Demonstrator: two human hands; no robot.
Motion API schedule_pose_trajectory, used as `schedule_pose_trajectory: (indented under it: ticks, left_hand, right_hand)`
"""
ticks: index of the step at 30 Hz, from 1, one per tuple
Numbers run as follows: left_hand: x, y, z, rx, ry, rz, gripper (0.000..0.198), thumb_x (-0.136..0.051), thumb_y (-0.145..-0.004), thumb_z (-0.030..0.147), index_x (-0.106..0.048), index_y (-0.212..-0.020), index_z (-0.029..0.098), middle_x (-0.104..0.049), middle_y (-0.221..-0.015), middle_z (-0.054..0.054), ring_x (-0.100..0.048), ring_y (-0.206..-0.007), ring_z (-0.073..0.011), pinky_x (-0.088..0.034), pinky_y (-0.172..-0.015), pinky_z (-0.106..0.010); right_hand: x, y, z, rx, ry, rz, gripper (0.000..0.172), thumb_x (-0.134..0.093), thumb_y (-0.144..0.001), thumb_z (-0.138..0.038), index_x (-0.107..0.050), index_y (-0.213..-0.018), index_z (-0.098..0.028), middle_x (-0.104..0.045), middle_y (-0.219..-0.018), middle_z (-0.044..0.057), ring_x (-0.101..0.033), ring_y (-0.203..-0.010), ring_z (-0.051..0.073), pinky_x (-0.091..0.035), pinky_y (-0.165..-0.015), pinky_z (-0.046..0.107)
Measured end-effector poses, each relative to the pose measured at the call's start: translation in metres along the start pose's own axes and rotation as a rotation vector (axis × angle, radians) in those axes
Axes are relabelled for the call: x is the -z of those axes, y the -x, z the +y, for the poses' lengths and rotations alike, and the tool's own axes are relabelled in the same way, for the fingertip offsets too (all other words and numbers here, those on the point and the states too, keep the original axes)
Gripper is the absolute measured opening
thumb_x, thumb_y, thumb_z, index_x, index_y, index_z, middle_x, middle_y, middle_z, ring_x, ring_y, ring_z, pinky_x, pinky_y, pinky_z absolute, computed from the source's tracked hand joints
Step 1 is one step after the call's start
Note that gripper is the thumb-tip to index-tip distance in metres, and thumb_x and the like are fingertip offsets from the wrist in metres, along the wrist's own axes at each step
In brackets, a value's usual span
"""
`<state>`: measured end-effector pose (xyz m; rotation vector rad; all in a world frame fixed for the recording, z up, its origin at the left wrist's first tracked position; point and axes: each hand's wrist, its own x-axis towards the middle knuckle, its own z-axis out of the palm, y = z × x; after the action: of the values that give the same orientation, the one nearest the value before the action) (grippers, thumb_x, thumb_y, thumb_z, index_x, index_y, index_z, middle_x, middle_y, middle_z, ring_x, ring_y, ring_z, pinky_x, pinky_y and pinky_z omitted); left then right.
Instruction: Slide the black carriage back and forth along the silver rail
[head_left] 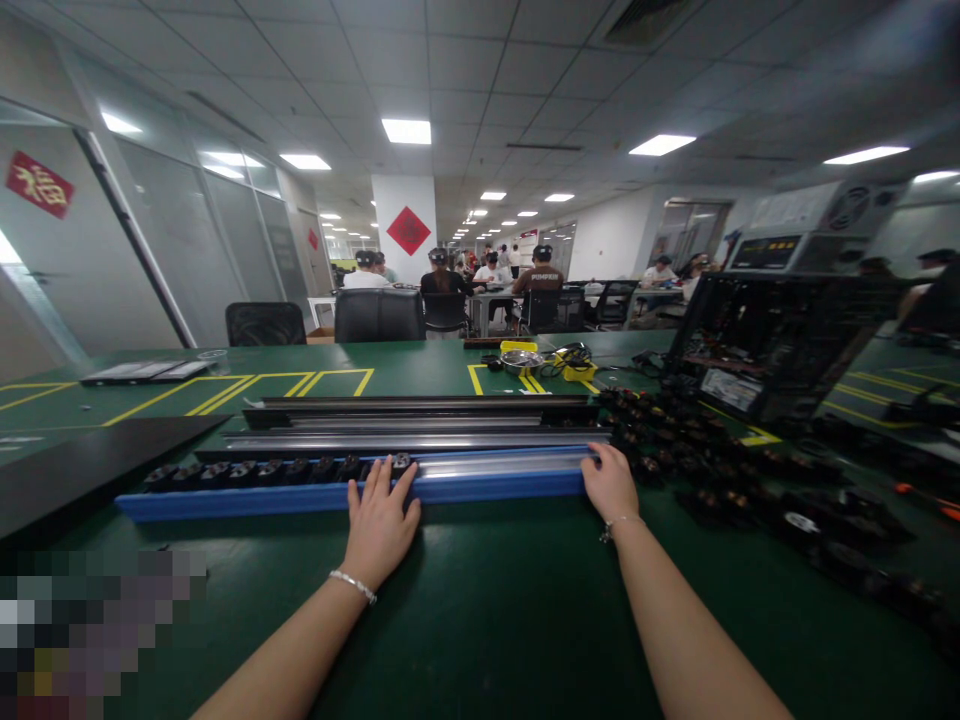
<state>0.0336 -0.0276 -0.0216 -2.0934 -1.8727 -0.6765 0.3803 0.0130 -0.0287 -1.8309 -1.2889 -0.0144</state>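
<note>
A long blue metal channel lies across the green table in front of me. A row of black socket-like modules fills its left part, and its right part shows a bare silvery inside. My left hand rests over the middle of the channel, fingers spread, with the fingertips at the last module of the row. At the channel's right end is my right hand, its fingers bent round the end and the near wall. Its fingertips are partly hidden.
Behind the channel lie several dark metal rails. Many loose black modules are heaped to the right, before an open computer case. A dark flat panel lies left. Farther back are a metal bowl and cables.
</note>
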Motion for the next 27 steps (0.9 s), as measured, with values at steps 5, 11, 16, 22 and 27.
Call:
schedule_pose_trajectory:
  ticks: [5,11,16,22,27]
  left_hand:
    - [0.0002,0.0010,-0.0002,-0.018,0.001,-0.010,0.047,-0.044,-0.082,0.031,-0.045,-0.128,0.033,-0.038,-0.141,-0.009,-0.024,-0.133,-0.0289,-0.016,-0.104,-0.058]
    - [-0.0007,0.0008,-0.0009,0.039,0.066,0.036,0.057,-0.042,-0.082,0.028,-0.031,-0.137,0.018,-0.044,-0.136,-0.011,-0.029,-0.131,-0.0262,-0.017,-0.107,-0.052]
    - [-0.0053,0.0000,-0.0026,0.078,0.048,0.089,0.057,-0.041,-0.081,0.030,-0.034,-0.131,0.004,-0.051,-0.128,-0.018,-0.033,-0.128,-0.0275,-0.020,-0.107,-0.049]
    - [-0.0064,0.0003,-0.0045,0.064,0.063,0.068,0.053,-0.042,-0.081,0.030,-0.039,-0.129,0.008,-0.052,-0.127,-0.015,-0.033,-0.128,-0.0277,-0.019,-0.107,-0.052]
    - [-0.0040,0.0002,-0.0036,0.065,0.085,0.032,0.053,-0.041,-0.081,0.030,-0.038,-0.129,0.009,-0.051,-0.129,-0.012,-0.030,-0.129,-0.0275,-0.016,-0.107,-0.054]
  right_hand:
    - [0.0018,0.0005,-0.0019,-0.017,0.009,-0.022,0.042,-0.038,-0.075,-0.029,-0.061,-0.107,-0.015,-0.048,-0.119,0.013,-0.049,-0.109,0.022,-0.035,-0.099,0.034]
    - [0.0030,0.0000,-0.0026,-0.036,0.011,-0.041,0.042,-0.039,-0.075,-0.030,-0.061,-0.108,-0.015,-0.048,-0.120,0.012,-0.048,-0.111,0.022,-0.033,-0.100,0.033]
    - [0.0021,-0.0007,-0.0016,-0.027,0.000,-0.036,0.043,-0.039,-0.074,-0.029,-0.061,-0.108,-0.015,-0.048,-0.120,0.012,-0.048,-0.111,0.021,-0.033,-0.100,0.032]
    - [0.0009,-0.0002,-0.0009,-0.016,0.003,-0.030,0.044,-0.037,-0.075,-0.029,-0.060,-0.109,-0.014,-0.049,-0.120,0.013,-0.047,-0.112,0.021,-0.033,-0.101,0.033]
    - [0.0021,-0.0002,-0.0027,-0.023,0.011,-0.037,0.044,-0.037,-0.075,-0.029,-0.060,-0.109,-0.013,-0.049,-0.121,0.013,-0.047,-0.112,0.021,-0.033,-0.100,0.033]
